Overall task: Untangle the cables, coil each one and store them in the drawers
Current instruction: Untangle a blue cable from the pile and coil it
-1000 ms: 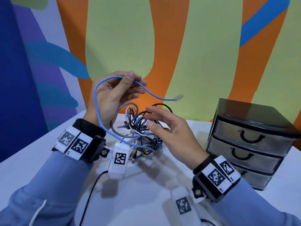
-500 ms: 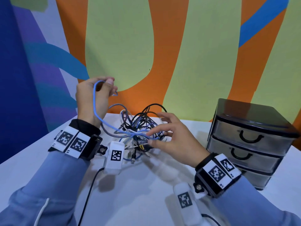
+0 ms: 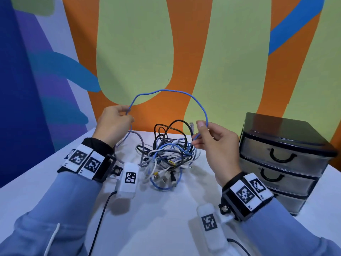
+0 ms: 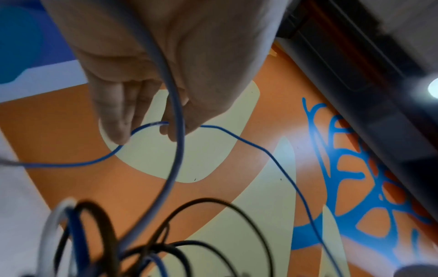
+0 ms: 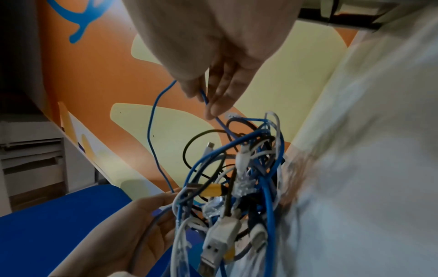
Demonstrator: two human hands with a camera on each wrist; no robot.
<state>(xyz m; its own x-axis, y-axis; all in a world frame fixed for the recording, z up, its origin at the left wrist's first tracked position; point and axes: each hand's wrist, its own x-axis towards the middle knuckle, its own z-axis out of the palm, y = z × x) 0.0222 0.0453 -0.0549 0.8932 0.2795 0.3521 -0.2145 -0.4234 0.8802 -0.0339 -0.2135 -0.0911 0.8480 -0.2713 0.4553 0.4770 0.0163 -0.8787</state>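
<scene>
Blue cable [image 3: 167, 91]; black-framed grey drawers [image 3: 280, 159]; orange-green-blue wall [image 3: 184, 43].

My left hand [image 3: 112, 124] is raised above the table, back toward me, fingers curled in and closed against the thumb, pinching the thin blue cable [image 3: 166, 91]. My right hand [image 3: 215, 139] is up at about the same height, palm turned left, thumb and forefinger pinching the same cable farther along, the other fingers loosely spread below. Both forearms come in from the bottom corners in blue sleeves [image 3: 60, 206], each wrist banded with a black strap [image 3: 103, 167] carrying square-patterned white tags.
</scene>
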